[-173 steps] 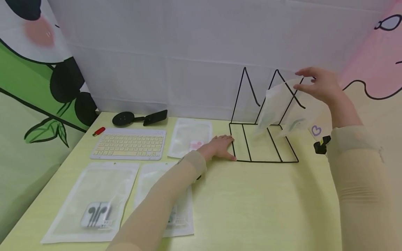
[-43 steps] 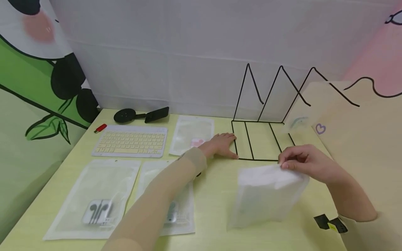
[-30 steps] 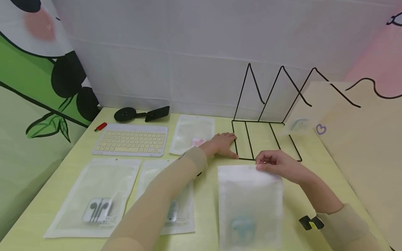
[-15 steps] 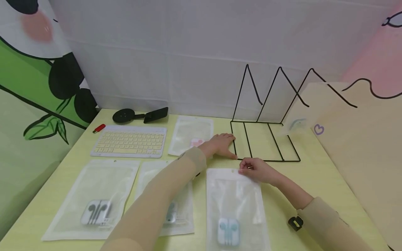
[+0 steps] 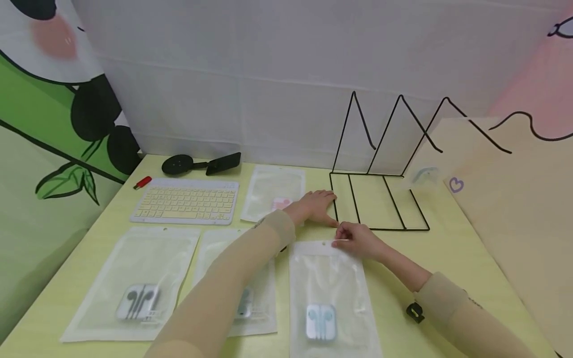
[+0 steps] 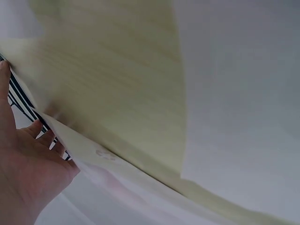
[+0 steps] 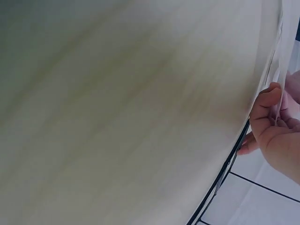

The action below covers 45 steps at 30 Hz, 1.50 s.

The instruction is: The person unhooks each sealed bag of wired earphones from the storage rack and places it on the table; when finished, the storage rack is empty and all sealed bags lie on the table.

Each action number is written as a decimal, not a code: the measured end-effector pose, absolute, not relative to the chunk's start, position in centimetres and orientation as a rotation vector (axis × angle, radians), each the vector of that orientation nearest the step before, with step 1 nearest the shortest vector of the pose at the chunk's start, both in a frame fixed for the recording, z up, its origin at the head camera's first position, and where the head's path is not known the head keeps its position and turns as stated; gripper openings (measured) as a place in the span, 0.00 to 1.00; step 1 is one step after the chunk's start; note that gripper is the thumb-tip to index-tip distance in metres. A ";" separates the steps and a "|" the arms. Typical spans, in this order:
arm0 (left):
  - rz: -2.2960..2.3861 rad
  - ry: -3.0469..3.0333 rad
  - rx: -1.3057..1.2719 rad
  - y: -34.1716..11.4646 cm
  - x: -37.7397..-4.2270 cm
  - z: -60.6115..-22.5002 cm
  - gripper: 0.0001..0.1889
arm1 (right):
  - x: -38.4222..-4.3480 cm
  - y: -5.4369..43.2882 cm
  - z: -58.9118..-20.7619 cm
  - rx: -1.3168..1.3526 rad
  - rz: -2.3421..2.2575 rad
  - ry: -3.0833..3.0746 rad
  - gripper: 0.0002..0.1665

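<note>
My right hand pinches the top right edge of a clear-fronted white pouch, which lies along the front of the table with earphones in a white case inside. The right wrist view has the thumb and curled fingers on the pouch edge. My left hand rests at the left side of the black wire rack, fingers stretched out over its frame. From the left wrist, the same left hand appears spread beside the rack bars. Another pouch stands in the rack's right slot.
Left of me lie a pouch with dark earphones, a second pouch partly under my left arm, and a smaller pouch. Behind are a white keyboard, a red USB stick and a black folding stand.
My right hand has left the rack's upper right, carried the pouch forward and down, and laid it flat left of there, sliding it slightly further left lately. The left hand stays at the rack.
</note>
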<state>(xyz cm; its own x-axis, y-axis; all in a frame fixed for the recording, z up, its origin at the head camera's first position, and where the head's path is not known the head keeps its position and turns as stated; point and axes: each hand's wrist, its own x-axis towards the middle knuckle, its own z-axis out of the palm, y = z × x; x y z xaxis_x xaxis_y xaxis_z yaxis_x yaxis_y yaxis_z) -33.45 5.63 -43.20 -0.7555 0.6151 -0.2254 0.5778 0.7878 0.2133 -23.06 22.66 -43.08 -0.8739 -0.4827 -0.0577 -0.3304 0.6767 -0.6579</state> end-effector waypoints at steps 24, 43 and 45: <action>0.143 2.692 0.914 5.7 -33.6 -43.3 0.50 | -22.6 24.3 -43.2 -1.279 -0.471 2.540 0.47; 0.161 2.699 0.912 5.9 -33.7 -43.7 0.50 | -22.7 29.0 -38.1 -1.181 -0.713 2.791 0.43; 0.167 2.697 0.917 5.8 -33.8 -43.8 0.50 | -23.0 30.3 -37.0 -1.145 -0.750 2.850 0.44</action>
<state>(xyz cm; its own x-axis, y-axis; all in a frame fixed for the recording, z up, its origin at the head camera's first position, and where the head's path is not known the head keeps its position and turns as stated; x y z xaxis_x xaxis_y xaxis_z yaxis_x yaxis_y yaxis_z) -33.78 5.80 -43.79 -0.7565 0.6115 -0.2318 0.5782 0.7911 0.1998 -23.03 30.30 -37.02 -0.7376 -0.6482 0.1894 -0.6575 0.6253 -0.4204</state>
